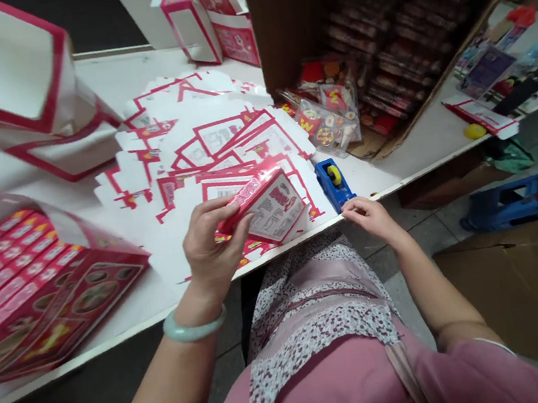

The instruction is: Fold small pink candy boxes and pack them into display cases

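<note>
My left hand [214,243] grips a small flat pink-and-white carton [275,208] by its left end, tilted above the table, with its printed white back facing up. Beneath it spreads a pile of flat, unfolded carton blanks [224,137] in white with pink-red edging. At the near end of a blue tape dispenser [333,185] with a yellow core, the fingers of my right hand [366,215] are pinched together by the table edge. Whatever lies between those fingertips is too small to make out.
On the left, an open pink display box [62,306] holds several finished cartons in a row. A large brown cardboard box [280,24] at the back right contains many clear-wrapped packets [330,118]. More display boxes [192,27] stand behind. A blue stool [506,203] is on the floor.
</note>
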Demonstrator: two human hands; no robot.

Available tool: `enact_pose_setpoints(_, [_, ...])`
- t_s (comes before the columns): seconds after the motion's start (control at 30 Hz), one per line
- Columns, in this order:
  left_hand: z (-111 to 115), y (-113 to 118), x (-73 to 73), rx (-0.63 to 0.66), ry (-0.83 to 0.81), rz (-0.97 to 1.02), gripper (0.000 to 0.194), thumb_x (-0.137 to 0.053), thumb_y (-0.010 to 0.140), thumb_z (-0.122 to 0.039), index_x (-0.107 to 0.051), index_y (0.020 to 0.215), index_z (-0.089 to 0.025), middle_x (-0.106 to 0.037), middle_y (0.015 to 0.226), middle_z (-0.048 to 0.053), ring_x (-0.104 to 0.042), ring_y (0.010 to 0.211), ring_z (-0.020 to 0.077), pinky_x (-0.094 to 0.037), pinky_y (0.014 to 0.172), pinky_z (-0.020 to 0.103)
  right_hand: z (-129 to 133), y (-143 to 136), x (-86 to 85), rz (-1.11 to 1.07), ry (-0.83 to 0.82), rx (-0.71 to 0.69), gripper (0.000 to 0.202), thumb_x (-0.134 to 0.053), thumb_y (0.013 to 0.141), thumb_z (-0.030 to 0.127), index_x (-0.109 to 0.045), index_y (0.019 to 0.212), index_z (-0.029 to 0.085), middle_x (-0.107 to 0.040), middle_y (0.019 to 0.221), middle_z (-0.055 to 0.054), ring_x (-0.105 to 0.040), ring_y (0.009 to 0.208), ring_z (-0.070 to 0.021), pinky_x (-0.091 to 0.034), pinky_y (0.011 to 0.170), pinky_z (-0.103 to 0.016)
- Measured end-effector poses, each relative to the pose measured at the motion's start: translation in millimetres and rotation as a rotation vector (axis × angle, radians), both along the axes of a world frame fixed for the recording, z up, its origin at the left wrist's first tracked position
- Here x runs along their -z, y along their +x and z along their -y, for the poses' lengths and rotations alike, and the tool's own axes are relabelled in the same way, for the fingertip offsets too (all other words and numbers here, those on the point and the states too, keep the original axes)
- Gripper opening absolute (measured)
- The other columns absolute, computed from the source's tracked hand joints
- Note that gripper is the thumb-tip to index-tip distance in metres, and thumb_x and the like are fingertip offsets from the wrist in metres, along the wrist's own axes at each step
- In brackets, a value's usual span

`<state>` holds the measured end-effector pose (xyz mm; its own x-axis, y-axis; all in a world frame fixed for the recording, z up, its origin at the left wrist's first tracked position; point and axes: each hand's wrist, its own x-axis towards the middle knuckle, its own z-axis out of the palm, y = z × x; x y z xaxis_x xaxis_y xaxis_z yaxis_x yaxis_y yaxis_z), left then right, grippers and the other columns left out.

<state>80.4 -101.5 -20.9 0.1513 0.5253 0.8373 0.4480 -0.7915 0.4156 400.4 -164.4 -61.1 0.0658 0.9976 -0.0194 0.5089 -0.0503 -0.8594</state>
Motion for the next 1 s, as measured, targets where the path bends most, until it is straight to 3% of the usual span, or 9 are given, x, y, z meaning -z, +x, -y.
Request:
enact_pose_setpoints(0.17, [6,3,-16.9,-0.033,0.106,-0.202,0.042,-0.070,0.088,-0.016,-0.055,0.128,-0.022,-0.065,0.097,0.005,-0.065,0.084,0.0184,-0.056,0.066,0.027,-13,-83,-61.2,-0.559,0.124,-0.252,0.020,-0.073,0.085,0.043,-0.078,0.089,0.024,-0.072,0.073,0.000,-0.062,0.060,-0.0120,-0.058,0.062,-0.029])
enact_pose_setpoints(0.27, [10,1,-28.3,-0.062,0.111,-0.459,0.059,-0.056,0.094,-0.017,-0.038,0.151,-0.022,-0.061,0.096,0.006,-0.059,0.073,0.0169,-0.049,0.057,0.025,-35,-115,-78.6,-0.543,0.182,-0.302,0.026,-0.071,0.085,0.040,-0.078,0.106,0.025,-0.074,0.079,0.000,-0.062,0.060,-0.0113,-0.059,0.064,-0.030])
enact_pose_setpoints(0.4, [2,-6,-34.5,-0.041,0.012,-0.678,0.053,-0.046,0.100,-0.019,-0.041,0.152,-0.027,-0.059,0.094,0.005,-0.057,0.069,0.0147,-0.047,0.057,0.023,-68,-121,-77.8,-0.253,0.277,-0.270,0.053,-0.066,0.089,0.038,-0.061,0.141,0.028,-0.074,0.079,0.000,-0.061,0.061,-0.0147,-0.056,0.065,-0.032])
enact_pose_setpoints(0.5, [-12,-15,-31.9,0.053,-0.007,-0.501,0.044,-0.051,0.100,-0.021,-0.050,0.143,-0.025,-0.064,0.102,0.007,-0.063,0.082,0.0167,-0.053,0.065,0.025,-82,-106,-65.3,-0.017,0.297,-0.204,0.076,-0.074,0.083,0.037,-0.047,0.153,0.027,-0.070,0.071,0.000,-0.064,0.067,-0.0205,-0.056,0.071,-0.036])
enact_pose_setpoints(0.6, [-19,-32,-17.4,0.061,-0.053,-0.135,0.031,-0.060,0.097,-0.021,-0.061,0.127,-0.025,-0.067,0.104,0.006,-0.066,0.094,0.0179,-0.058,0.079,0.030,-78,-82,-36.5,-0.005,0.319,-0.087,0.083,-0.075,0.079,0.042,-0.043,0.153,0.025,-0.073,0.095,-0.006,-0.067,0.083,-0.0235,-0.057,0.078,-0.038])
enact_pose_setpoints(0.67, [-16,-44,2.0,-0.031,-0.123,0.185,0.026,-0.065,0.096,-0.025,-0.064,0.122,-0.027,-0.067,0.106,0.005,-0.067,0.095,0.0170,-0.058,0.085,0.031,-68,-65,-15.2,-0.112,0.279,-0.069,0.073,-0.073,0.079,0.050,-0.052,0.144,0.024,-0.071,0.107,-0.009,-0.067,0.094,-0.0243,-0.057,0.079,-0.038])
enact_pose_setpoints(0.77, [-7,-55,33.5,-0.079,-0.261,0.498,0.032,-0.067,0.096,-0.037,-0.059,0.126,-0.029,-0.067,0.108,0.005,-0.069,0.096,0.0168,-0.059,0.088,0.031,-62,-46,-7.9,-0.280,0.159,-0.087,0.045,-0.063,0.085,0.060,-0.066,0.108,0.022,-0.067,0.087,-0.004,-0.064,0.080,-0.0204,-0.055,0.068,-0.032])
enact_pose_setpoints(0.9, [-4,-45,36.8,-0.083,-0.168,0.350,0.071,-0.080,0.084,-0.047,-0.045,0.145,-0.032,-0.054,0.142,0.011,-0.053,0.136,0.0272,-0.046,0.115,0.046,-84,-47,-63.9,-0.255,0.388,-0.002,0.036,-0.056,0.092,0.058,-0.062,0.084,0.023,-0.061,0.076,0.000,-0.057,0.070,-0.0154,-0.046,0.064,-0.027])
enact_pose_setpoints(1.0, [-12,-24,17.3,0.027,-0.096,0.074,0.075,-0.078,0.087,-0.042,-0.040,0.151,-0.034,-0.049,0.147,0.011,-0.048,0.140,0.0291,-0.043,0.117,0.049,-105,-70,-111.7,-0.066,0.463,-0.273,0.033,-0.061,0.091,0.051,-0.063,0.075,0.022,-0.060,0.071,0.000,-0.056,0.068,-0.0145,-0.044,0.066,-0.028])
